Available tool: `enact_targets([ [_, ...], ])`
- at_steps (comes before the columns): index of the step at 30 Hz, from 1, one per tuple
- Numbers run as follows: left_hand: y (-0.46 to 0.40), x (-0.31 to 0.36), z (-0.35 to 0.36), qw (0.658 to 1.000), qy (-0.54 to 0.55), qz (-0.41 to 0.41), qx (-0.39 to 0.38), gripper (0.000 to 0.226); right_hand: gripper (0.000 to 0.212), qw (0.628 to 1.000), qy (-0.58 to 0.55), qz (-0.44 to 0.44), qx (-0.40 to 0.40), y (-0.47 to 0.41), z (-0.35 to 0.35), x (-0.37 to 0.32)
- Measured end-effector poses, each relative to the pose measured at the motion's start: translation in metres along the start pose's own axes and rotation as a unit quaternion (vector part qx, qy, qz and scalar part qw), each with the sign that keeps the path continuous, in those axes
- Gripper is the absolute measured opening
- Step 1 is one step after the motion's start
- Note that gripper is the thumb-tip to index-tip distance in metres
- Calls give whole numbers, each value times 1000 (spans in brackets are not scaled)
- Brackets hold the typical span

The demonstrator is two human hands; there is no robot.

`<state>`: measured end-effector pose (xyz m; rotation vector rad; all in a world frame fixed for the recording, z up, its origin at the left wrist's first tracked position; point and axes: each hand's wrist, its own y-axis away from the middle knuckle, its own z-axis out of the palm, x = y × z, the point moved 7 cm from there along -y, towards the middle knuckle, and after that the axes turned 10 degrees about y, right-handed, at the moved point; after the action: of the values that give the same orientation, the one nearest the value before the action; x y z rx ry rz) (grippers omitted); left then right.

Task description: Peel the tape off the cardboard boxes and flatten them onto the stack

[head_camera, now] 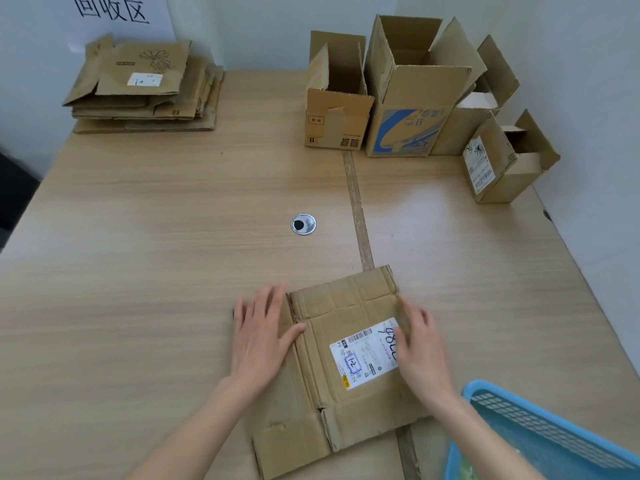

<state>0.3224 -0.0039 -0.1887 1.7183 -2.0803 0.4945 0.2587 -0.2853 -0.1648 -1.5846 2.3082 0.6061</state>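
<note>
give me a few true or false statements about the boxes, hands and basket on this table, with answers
1. Both hands press flat on the flattened box near the front edge of the table. True: the left hand lies on its left side, the right hand on its right.
2. The stack of flattened cardboard sits at the far right corner. False: it is at the far left.
3. The white shipping label on the flattened box faces up. True.
4. The blue basket stands at the far left. False: it is at the near right.
5. All boxes are already flat. False: several open boxes stand upright at the far right.
</note>
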Motion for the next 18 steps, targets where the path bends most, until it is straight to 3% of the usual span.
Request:
enact_targets([
  [3, 7, 11, 12, 998, -6, 59, -6, 60, 69, 990, 99, -102, -20, 5, 16, -22],
  [5, 12, 14, 22, 996, -39, 72, -43, 61, 68, 966, 182, -169, -66, 8, 35, -36],
  [7, 14, 14, 28, 993, -67, 70, -70, 73, 66, 948, 237, -204, -59, 11, 51, -41],
  [12, 14, 15, 32, 988, -104, 66, -90, 83, 65, 944, 260, -202, -1, 12, 65, -36],
  [18, 15, 17, 36, 986, -126, 67, -88, 83, 67, 942, 266, -204, 9, 11, 66, -37],
])
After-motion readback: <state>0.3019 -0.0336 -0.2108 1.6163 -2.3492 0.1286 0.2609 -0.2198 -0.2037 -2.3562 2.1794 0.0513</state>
